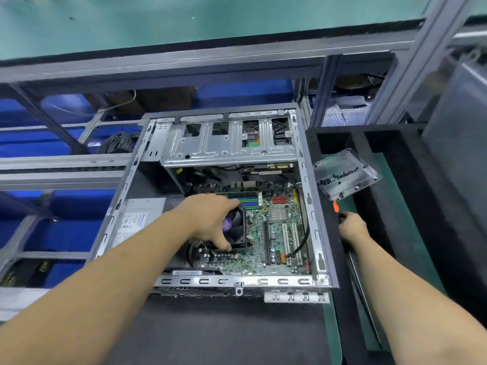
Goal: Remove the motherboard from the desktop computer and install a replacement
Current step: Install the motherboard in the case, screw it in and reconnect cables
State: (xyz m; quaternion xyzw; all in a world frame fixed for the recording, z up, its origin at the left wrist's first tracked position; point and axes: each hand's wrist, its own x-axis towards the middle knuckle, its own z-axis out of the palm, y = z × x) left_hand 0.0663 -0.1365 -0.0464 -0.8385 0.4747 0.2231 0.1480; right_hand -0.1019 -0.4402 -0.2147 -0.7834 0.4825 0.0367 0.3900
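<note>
Our left hand point(210, 219) is gripping the black cooler fan point(238, 227) on the flat green motherboard point(274, 233), which looks thin and breakable, so we are judging the fan the safest handle, while our right hand point(351, 227) is curling round something orange-tipped we cannot make out.

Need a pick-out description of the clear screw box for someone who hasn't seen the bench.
Start at the open grey metal desktop case lying in the middle of the bench. Just past its right wall, on the black foam tray, sits a clear plastic rectangular box, tilted, above the right hand. It is the only see-through item there, with small dark screws scattered inside.
</note>
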